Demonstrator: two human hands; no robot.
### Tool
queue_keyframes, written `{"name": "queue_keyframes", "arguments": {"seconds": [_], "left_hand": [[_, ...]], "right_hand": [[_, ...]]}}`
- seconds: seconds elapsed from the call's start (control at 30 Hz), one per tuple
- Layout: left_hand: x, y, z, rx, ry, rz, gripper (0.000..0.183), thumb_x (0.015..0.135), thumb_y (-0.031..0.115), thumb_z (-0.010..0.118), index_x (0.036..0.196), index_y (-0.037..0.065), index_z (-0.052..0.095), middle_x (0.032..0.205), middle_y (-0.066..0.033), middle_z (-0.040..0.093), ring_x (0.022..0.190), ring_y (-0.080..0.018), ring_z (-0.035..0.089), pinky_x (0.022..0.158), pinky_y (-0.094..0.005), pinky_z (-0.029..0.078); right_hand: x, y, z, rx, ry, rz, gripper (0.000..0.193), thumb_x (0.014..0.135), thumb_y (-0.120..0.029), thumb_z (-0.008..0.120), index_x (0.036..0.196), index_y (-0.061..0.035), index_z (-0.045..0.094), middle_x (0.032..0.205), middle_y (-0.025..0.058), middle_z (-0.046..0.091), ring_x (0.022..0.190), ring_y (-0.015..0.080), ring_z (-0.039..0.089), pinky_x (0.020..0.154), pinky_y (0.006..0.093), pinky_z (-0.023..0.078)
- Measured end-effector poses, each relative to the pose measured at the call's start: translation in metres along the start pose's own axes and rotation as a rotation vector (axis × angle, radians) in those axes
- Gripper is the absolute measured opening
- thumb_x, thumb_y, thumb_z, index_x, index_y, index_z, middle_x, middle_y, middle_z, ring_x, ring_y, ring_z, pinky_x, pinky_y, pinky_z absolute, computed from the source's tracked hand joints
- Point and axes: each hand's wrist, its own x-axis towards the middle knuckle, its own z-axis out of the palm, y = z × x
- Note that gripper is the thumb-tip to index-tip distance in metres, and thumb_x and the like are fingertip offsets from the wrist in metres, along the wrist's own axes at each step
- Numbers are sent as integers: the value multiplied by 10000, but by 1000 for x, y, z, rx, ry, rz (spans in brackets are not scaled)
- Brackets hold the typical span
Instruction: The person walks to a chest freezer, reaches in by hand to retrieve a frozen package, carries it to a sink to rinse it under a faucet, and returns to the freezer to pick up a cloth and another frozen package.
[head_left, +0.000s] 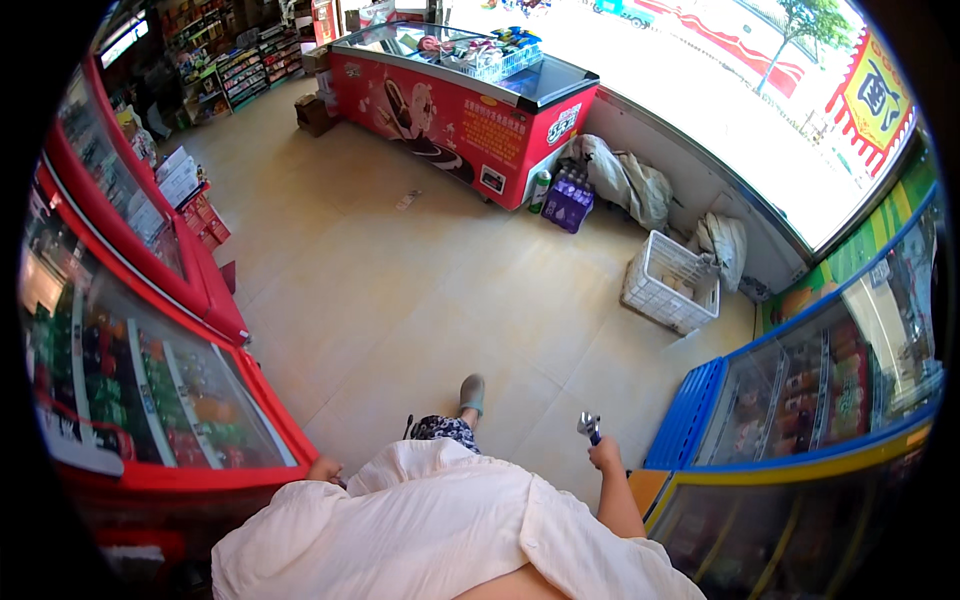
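Observation:
My right hand (pixel 605 455) is closed round the blue handle of an adjustable wrench (pixel 588 424). The wrench's silver head points up and away from me, above the tiled floor. At my left side, my left hand (pixel 325 469) hangs low beside the red-framed drinks fridge (pixel 290 440), its fingers curled. What it holds is mostly hidden by my pale shirt (pixel 400 530). A thin dark tip (pixel 408 427) shows past the shirt near my patterned shorts (pixel 446 430); whether it belongs to something in that hand, I cannot make out. One foot in a grey clog (pixel 472 392) is stepping forward.
A red chest freezer (pixel 430 125) stands ahead under the window. To its right are a purple bottle pack (pixel 568 204), pale sacks (pixel 640 190) and a white plastic crate (pixel 655 300). Blue-framed fridges (pixel 790 400) line the right side. Boxes (pixel 180 180) sit at the left.

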Motion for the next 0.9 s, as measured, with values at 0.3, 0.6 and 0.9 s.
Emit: {"name": "queue_keyframes", "arguments": {"seconds": [0.3, 0.6, 0.9], "left_hand": [[92, 359, -54, 662, 168, 392, 316, 822, 350, 551, 872, 75, 698, 714, -165, 659, 631, -281, 637, 614, -418, 496], [23, 784, -65, -283, 358, 769, 193, 775, 222, 683, 879, 59, 680, 850, -84, 688, 797, -171, 633, 720, -320, 495], [19, 957, -29, -140, 246, 450, 271, 781, 230, 703, 979, 51, 658, 860, -86, 672, 775, -187, 608, 714, -336, 486]], "right_hand": [[146, -135, -107, 61, -374, 152, 164, 771, -134, 669, 735, 24, 646, 642, 139, 628, 535, 226, 617, 469, 352, 486], [315, -121, -153, -113, -503, 330, 122, 734, -112, 670, 791, -4, 678, 800, 168, 645, 716, 287, 632, 616, 381, 503], [576, -168, -288, -390, -531, 149, 165, 697, -90, 671, 847, -33, 711, 957, 197, 662, 897, 347, 647, 762, 410, 519]]}}
